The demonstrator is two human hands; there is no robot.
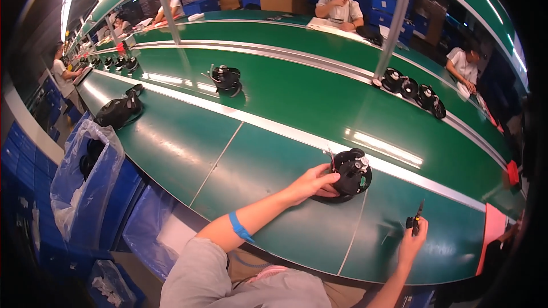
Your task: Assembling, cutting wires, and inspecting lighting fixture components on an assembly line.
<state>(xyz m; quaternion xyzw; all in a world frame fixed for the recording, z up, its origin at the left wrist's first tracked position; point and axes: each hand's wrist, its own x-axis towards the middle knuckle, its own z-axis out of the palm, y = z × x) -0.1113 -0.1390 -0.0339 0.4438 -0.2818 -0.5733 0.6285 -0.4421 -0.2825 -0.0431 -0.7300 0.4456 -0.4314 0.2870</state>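
On the green bench in front of me stands a round black housing (346,180). Its inner parts are exposed: a small green circuit board, a grey-white knob-like piece and thin wires. My left hand (319,184) grips its left side, thumb near the wires and fingers against the lower edge. Off to the right, my right hand (412,243) is closed around a slim pointed hand tool (420,210) with a black and yellow handle. The tip points up and away from me, apart from the housing. Whether it has two jaws is too small to tell.
Beyond a metal rail, a similar black unit (226,80) stands on the green belt. More units (411,88) line the far rail at right. A black casing (120,109) lies at the bench's left, near a plastic-lined blue bin (85,171). Co-workers sit across the line.
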